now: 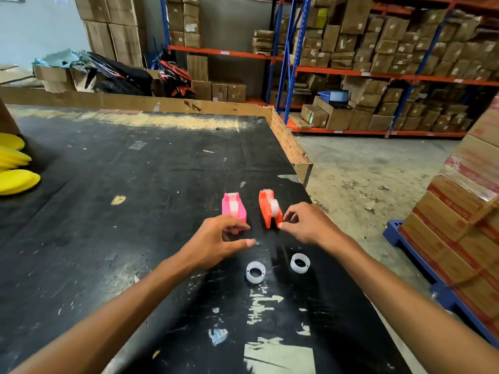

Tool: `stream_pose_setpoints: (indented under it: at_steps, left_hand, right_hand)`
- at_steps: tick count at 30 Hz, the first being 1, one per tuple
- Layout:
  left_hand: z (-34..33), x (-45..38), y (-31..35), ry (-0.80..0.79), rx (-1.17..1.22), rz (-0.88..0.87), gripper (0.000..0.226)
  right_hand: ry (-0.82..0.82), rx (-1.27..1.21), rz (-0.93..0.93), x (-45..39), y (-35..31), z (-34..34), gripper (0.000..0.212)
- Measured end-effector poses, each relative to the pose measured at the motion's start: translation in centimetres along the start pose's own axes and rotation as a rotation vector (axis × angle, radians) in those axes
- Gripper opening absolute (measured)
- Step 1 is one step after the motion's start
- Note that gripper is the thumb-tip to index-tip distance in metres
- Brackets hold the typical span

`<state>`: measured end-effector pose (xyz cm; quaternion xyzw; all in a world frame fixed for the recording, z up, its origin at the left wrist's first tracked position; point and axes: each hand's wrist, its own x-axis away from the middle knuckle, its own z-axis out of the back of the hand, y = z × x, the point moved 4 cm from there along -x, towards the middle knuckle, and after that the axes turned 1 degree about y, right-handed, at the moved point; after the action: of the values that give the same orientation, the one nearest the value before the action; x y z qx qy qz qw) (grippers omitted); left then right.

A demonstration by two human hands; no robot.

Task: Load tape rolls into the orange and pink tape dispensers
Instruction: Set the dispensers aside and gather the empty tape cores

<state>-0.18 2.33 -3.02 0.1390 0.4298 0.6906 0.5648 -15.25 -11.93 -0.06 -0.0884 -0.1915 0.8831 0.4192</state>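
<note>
This is a warehouse or stockroom. Beyond the right hand (310, 225) and off to its right stand tall racks (351, 72) with blue uprights and orange beams, packed with brown cartons. Nearer, right of that hand, shrink-wrapped cartons (464, 217) sit stacked on a blue pallet (421, 255) over a bare concrete floor (378, 168). The hands work at a scuffed black table (135, 211) edged with cardboard. Far ahead of the left hand (216, 244), more boxes rise against the wall, with what may be a motorbike (172, 76) parked among them.

Just beyond the fingertips, the pink dispenser (234, 207) and orange dispenser (270, 209) stand side by side with a narrow gap between. Behind the hands, two clear rings (255, 272) lie apart on the black tabletop (135, 198); left of the hands it lies bare up to the yellow discs (16, 168).
</note>
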Motion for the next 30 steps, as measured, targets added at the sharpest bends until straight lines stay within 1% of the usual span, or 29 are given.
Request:
stream_pose_setpoints:
  at_steps: [2,5,7,9,13,18,21,26,30]
  left_hand:
    - [-1.5,0.8,1.0,-0.145,-0.045,-0.025,0.043]
    - [-3.2,1.6,1.5,-0.277,-0.144,-0.069,0.056]
    - [-3.9,1.9,1.4,-0.339,-0.235,-0.085,0.06]
    - [-4.3,2.3,1.3,-0.381,-0.321,-0.099,0.057]
    - [-4.3,2.5,1.2,-0.339,-0.372,-0.124,0.045]
    - [-2.9,3.2,1.1,-0.285,-0.311,-0.112,0.037]
    - [-0.7,3.6,0.3,-0.231,-0.325,-0.072,0.034]
    - [5.5,3.9,-3.3,-0.099,-0.391,0.042,0.039]
    - [10.3,3.0,-5.8,-0.001,-0.446,0.114,0.038]
  right_hand:
    - [-0.129,0.048,-0.021,1.6,0.9,-0.5,0.031]
    - [-0.251,0.127,-0.046,3.4,2.2,-1.2,0.048]
    - [-0.27,0.151,-0.048,4.5,2.8,-1.5,0.048]
    - [-0.251,0.157,-0.046,5.4,3.2,-1.7,0.045]
    - [-0.155,0.174,-0.018,6.0,3.4,-2.2,0.031]
    - [-0.169,0.139,0.004,5.7,1.7,-2.5,0.032]
    - [-0.182,0.077,0.064,4.7,-1.0,-3.0,0.03]
    - [-0.222,0.056,0.223,1.8,-7.8,-4.9,0.028]
    - [-0.204,0.041,0.272,-0.7,-12.9,-6.3,0.027]
